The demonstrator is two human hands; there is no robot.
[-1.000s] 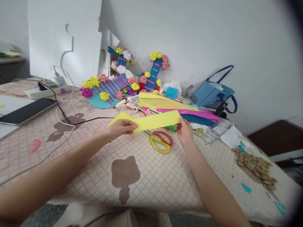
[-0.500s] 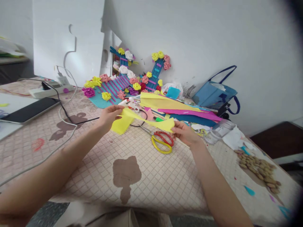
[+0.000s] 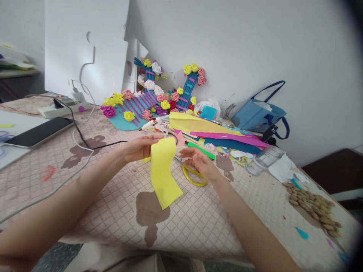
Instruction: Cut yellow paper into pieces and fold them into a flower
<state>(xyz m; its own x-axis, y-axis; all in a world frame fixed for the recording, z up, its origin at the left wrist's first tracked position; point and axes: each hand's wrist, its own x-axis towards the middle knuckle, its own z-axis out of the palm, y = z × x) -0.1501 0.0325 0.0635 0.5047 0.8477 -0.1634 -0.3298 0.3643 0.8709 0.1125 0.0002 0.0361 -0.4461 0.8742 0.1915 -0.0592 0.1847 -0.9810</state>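
Note:
My left hand [image 3: 139,148] pinches a strip of yellow crepe paper [image 3: 162,170] by its upper end. The paper's free end hangs down in a curve over the table. Beside it, my right hand [image 3: 198,160] holds nothing, its fingers bent and apart. Scissors [image 3: 195,183] lie beneath that hand; one yellow handle loop shows, while most of the rest is covered. Whether my fingers touch them I cannot tell. A green stick-like tool [image 3: 202,150] lies just behind my right hand.
Stacked coloured paper sheets [image 3: 198,122] and a white glue gun [image 3: 150,124] lie farther back. Behind stand flower-covered craft pieces [image 3: 136,107]. A blue bag [image 3: 259,113] leans by the wall, peanuts [image 3: 313,204] lie right, and a black tablet [image 3: 39,131] and cables are left.
My right hand has let go of the yellow strip and moved left, over the scissors. The strip, stretched between both hands before, now hangs from my left hand alone.

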